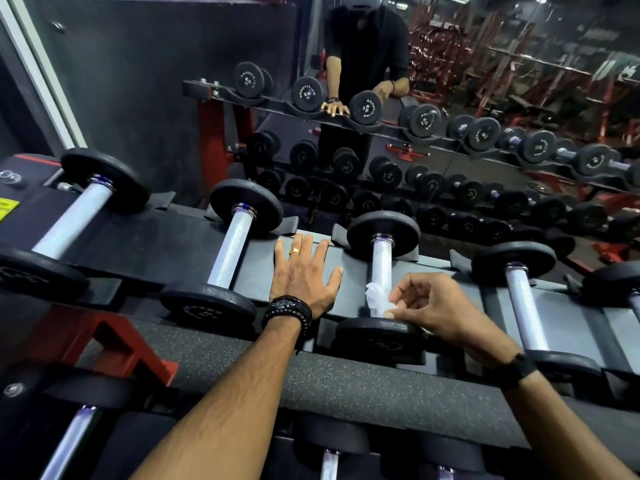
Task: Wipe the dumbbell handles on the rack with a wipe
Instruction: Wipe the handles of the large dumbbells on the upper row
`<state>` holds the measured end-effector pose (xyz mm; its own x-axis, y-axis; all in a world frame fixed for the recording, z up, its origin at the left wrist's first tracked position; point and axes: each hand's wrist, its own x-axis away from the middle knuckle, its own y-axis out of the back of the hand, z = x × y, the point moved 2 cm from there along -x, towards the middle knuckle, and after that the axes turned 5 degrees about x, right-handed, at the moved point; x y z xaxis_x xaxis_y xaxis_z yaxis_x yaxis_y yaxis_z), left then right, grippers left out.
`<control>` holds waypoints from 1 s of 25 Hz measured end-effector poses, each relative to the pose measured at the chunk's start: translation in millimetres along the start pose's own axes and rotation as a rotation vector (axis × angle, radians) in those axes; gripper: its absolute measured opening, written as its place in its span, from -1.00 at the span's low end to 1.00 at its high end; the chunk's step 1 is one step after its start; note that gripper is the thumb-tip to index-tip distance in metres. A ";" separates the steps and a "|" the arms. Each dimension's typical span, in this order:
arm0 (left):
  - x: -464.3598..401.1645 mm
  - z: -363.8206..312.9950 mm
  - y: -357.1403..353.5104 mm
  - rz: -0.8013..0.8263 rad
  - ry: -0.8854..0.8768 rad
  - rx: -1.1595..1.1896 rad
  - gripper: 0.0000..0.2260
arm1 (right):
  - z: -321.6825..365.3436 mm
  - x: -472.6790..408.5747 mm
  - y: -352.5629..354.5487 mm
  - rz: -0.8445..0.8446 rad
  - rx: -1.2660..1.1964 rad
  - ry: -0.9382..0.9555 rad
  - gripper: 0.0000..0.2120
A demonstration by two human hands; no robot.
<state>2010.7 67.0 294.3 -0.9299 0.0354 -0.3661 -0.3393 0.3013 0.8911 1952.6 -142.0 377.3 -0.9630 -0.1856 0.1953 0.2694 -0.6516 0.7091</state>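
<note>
Several black dumbbells with silver knurled handles lie across the top shelf of the rack (173,251). My right hand (436,306) pinches a crumpled white wipe (375,299) against the near end of the middle dumbbell's handle (381,261), just above its front plate. My left hand (303,268) rests flat with spread fingers on the dark shelf between that dumbbell and the one to its left (232,251). It holds nothing. Another dumbbell handle (524,306) lies to the right of my right hand.
A mirror (485,98) behind the rack reflects the rack, a person in black and red gym machines. A lower shelf of dumbbells (329,462) sits below a speckled padded edge (346,382). Red frame legs (121,341) stand at the left.
</note>
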 end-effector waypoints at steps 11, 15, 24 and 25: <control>-0.8 0.3 1.0 -0.003 0.001 0.019 -0.43 | 16.3 -20.4 -4.2 -0.306 0.127 0.130 -0.84; 0.3 -1.8 -0.7 -0.004 -0.008 0.013 -0.41 | 17.7 -15.0 -1.4 -0.288 0.028 0.111 -0.87; -1.9 0.2 -0.7 -0.033 0.008 0.013 -0.41 | -3.1 3.1 -20.1 -0.202 -0.456 -0.086 -0.88; -3.8 1.0 -0.1 -0.032 0.009 0.017 -0.42 | -0.5 -10.4 -14.7 -0.253 -0.452 -0.079 -0.88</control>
<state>2014.4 67.8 295.3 -0.9200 0.0170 -0.3916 -0.3662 0.3187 0.8743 1958.6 -130.8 364.6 -0.9909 0.0636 0.1187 -0.0137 -0.9246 0.3808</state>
